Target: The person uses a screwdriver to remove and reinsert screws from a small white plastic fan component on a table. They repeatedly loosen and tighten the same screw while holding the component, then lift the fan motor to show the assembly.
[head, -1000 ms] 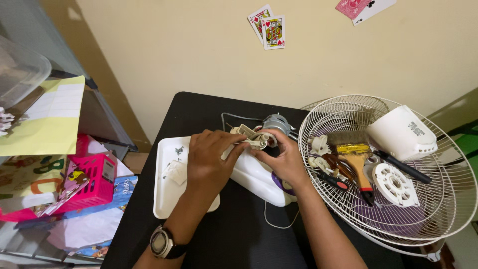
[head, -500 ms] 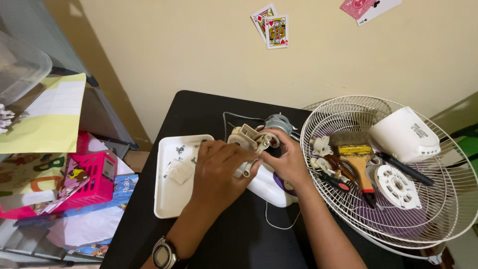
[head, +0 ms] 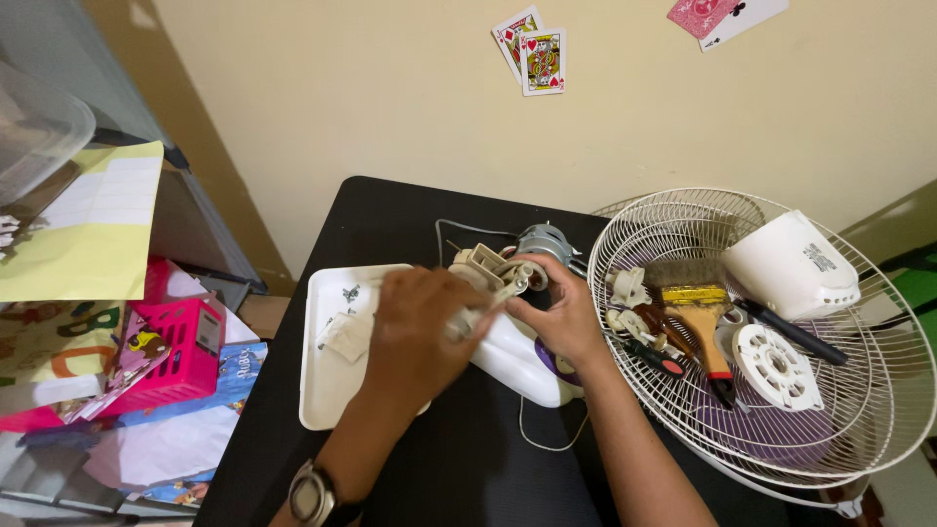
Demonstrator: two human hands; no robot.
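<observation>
Left hand [head: 415, 332] motion-blurred, hiding part of white tray [head: 327, 390]; fan grille [head: 878, 410] cut off at right edge

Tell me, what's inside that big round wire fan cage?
Inside the wire fan cage lie a paintbrush, a white housing, a round white slotted disc, a dark-handled tool and small white parts. Whatever lies beneath them is covered.

The scene was evenly and fairly brightly lit, with soft, weak shadows. The left hand [head: 415, 337] at centre was smeared by motion blur. The black counter [head: 390, 210] showed a dull sheen. Straight edges bowed slightly toward the frame's corners.
</observation>
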